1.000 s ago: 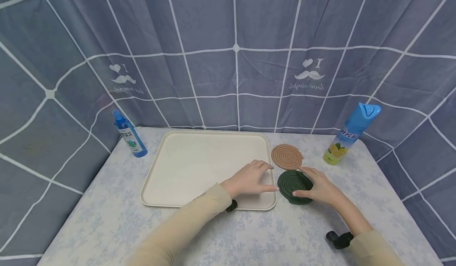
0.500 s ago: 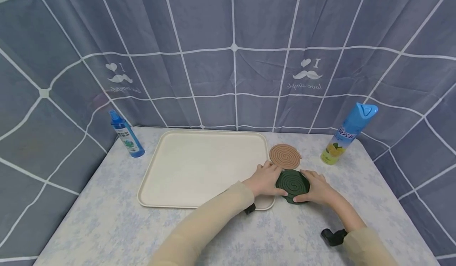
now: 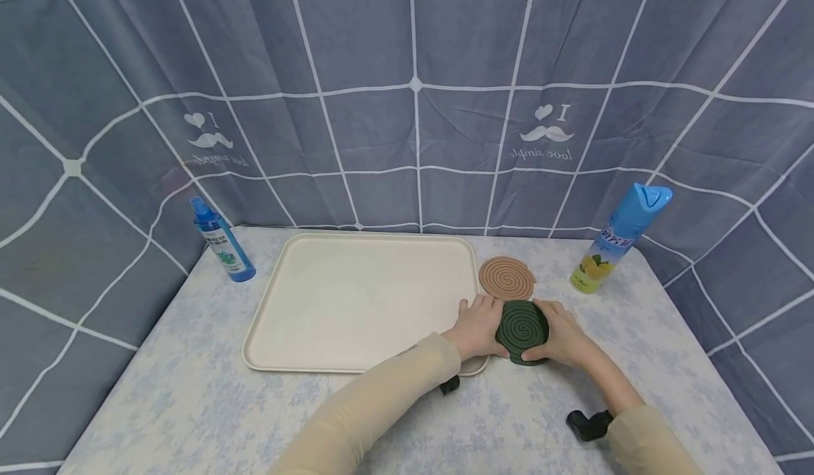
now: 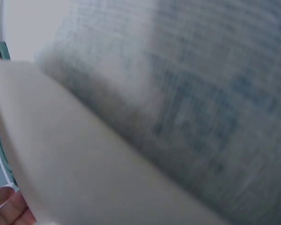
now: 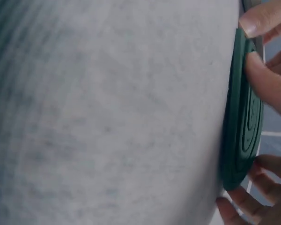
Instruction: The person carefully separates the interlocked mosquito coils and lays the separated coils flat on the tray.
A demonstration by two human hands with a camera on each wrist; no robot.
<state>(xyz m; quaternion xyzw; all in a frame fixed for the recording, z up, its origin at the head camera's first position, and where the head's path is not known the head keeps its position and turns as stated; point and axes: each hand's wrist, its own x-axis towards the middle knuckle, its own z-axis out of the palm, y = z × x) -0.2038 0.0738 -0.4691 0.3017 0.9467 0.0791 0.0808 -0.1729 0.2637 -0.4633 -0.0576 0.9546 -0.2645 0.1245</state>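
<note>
A dark green spiral mosquito coil (image 3: 522,328), thick and layered at its edge, lies on the table just right of the tray. From the left, my left hand (image 3: 477,326) grips its edge with thumb and fingers, resting partly over the tray's right rim. My right hand (image 3: 564,333) holds the opposite edge, thumb at the near side and fingers at the far side. In the right wrist view the green coil (image 5: 242,112) stands edge-on, with fingers at both ends. A sleeve and cloth fill most of the left wrist view, where a sliver of green coil (image 4: 3,157) shows.
A brown spiral coil (image 3: 506,278) lies directly behind the green one. The cream tray (image 3: 356,305) takes up the table's middle. A blue spray bottle (image 3: 222,240) stands at the back left, a blue and yellow spray can (image 3: 618,238) at the back right. Tiled-pattern curtain surrounds the table.
My left hand has moved right, from over the tray to the green coil's left edge, and now grips it. The right hand has closed in on its side, and the coil has shifted slightly.
</note>
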